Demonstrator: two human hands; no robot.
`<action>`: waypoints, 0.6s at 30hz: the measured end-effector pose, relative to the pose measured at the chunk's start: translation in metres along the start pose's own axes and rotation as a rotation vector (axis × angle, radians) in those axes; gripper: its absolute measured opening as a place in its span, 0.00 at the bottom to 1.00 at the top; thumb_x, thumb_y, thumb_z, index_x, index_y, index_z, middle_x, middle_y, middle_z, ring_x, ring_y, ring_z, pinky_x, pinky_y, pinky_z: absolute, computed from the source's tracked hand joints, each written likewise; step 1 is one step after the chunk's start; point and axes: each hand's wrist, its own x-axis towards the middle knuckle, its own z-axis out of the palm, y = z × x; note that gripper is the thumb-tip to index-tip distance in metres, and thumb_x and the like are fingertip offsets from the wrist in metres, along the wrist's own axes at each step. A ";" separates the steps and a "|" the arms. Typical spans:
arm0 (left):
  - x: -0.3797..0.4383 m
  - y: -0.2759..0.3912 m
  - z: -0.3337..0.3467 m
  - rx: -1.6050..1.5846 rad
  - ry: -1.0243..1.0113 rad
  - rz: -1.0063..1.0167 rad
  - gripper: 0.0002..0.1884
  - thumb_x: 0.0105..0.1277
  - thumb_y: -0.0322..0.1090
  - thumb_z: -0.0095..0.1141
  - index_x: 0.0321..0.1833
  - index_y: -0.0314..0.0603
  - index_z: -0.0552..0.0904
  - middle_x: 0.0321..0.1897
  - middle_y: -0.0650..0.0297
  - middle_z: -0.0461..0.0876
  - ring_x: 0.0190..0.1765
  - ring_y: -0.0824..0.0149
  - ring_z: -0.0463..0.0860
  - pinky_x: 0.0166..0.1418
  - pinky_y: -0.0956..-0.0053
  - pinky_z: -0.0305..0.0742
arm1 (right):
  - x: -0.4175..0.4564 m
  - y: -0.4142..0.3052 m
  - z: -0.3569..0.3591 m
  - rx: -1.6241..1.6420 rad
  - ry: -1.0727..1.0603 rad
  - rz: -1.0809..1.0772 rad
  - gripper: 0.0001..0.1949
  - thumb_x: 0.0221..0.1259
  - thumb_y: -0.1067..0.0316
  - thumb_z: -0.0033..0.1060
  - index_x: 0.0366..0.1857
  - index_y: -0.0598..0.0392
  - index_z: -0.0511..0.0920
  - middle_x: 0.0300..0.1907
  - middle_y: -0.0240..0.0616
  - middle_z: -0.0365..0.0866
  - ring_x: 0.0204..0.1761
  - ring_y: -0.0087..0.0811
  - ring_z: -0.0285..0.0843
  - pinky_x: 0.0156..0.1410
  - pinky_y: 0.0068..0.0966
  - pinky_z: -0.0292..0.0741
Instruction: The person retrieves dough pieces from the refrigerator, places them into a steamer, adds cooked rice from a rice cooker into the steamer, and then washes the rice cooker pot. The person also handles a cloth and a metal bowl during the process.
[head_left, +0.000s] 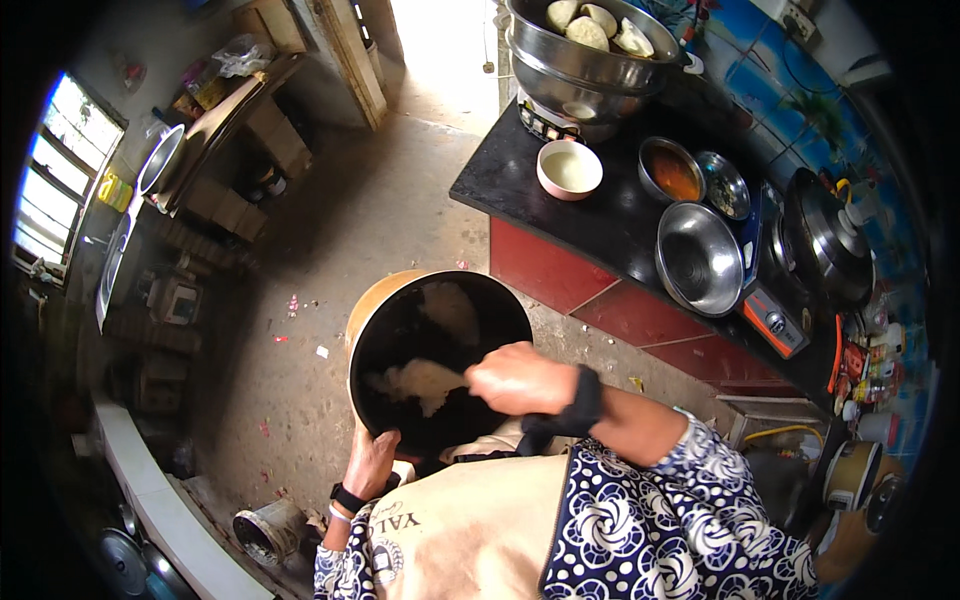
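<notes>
A deep pot, tan outside and dark inside, is tipped toward me in front of my body. My left hand grips its near-left rim, thumb over the edge. Inside the mouth of the pot, my right hand is closed around the end of a utensil, probably a rice paddle. A white clump that looks like cooked rice covers the utensil's far end, so its shape is hidden. Another pale patch of rice clings to the far inner wall.
To the right, a black counter carries a pink bowl of pale liquid, a pan of reddish sauce, a steel bowl, an induction cooker and a large steel steamer with buns. A dirty bucket stands on the littered floor.
</notes>
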 end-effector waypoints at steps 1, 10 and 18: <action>-0.002 0.004 0.006 -0.036 0.011 -0.010 0.28 0.59 0.22 0.43 0.66 0.38 0.60 0.50 0.52 0.74 0.40 0.54 0.82 0.28 0.62 0.86 | -0.011 0.004 -0.010 0.080 0.050 0.044 0.09 0.54 0.68 0.52 0.23 0.61 0.80 0.25 0.53 0.80 0.33 0.52 0.82 0.36 0.42 0.78; -0.002 0.020 0.012 0.300 -0.003 0.145 0.37 0.54 0.18 0.44 0.72 0.41 0.57 0.54 0.56 0.73 0.43 0.65 0.77 0.42 0.76 0.76 | -0.026 0.034 0.012 0.417 0.218 0.490 0.09 0.59 0.69 0.52 0.30 0.66 0.77 0.27 0.60 0.79 0.35 0.57 0.80 0.41 0.44 0.77; -0.010 0.055 0.027 0.369 -0.016 0.205 0.50 0.52 0.12 0.40 0.76 0.52 0.34 0.49 0.53 0.76 0.22 0.72 0.74 0.19 0.78 0.72 | -0.007 0.024 0.010 1.301 0.418 0.604 0.10 0.68 0.59 0.53 0.32 0.52 0.75 0.16 0.26 0.68 0.13 0.18 0.59 0.16 0.17 0.54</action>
